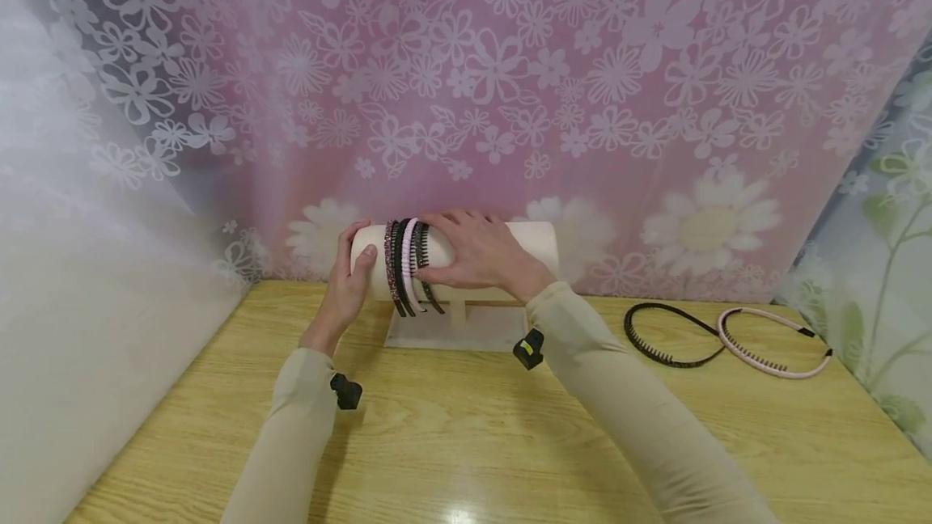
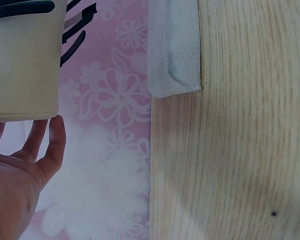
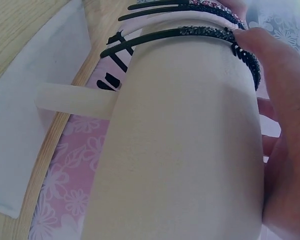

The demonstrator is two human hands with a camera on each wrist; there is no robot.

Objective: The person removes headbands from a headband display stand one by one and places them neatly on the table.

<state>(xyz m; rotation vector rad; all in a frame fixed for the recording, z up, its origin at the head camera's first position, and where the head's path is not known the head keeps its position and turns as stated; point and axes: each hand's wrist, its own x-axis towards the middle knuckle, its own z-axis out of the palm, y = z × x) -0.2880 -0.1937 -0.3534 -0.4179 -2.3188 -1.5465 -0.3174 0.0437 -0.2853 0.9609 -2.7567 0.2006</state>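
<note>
A cream cylindrical headband stand (image 1: pixel 540 249) lies crosswise on a post above a pale flat base (image 1: pixel 411 335). Round its left part sit several headbands: a glittery pink one (image 1: pixel 391 261), a black one, a pale pink one (image 1: pixel 409 265) and a dark sparkly one (image 3: pixel 205 31) with comb teeth. My left hand (image 1: pixel 345 288) grips the left end of the cylinder, thumb in front and fingers behind. Over the top of the cylinder reaches my right hand (image 1: pixel 484 253), its thumb at the front of the dark sparkly headband and its fingers partly hidden behind the roll.
On the wooden table (image 1: pixel 437 427) at the right lie a black toothed headband (image 1: pixel 658 357) and a pale pink one (image 1: pixel 775 370), overlapping at their edges. A pink floral curtain (image 1: pixel 451 103) hangs close behind the stand. A white wall covering (image 1: pixel 109 281) borders the left side.
</note>
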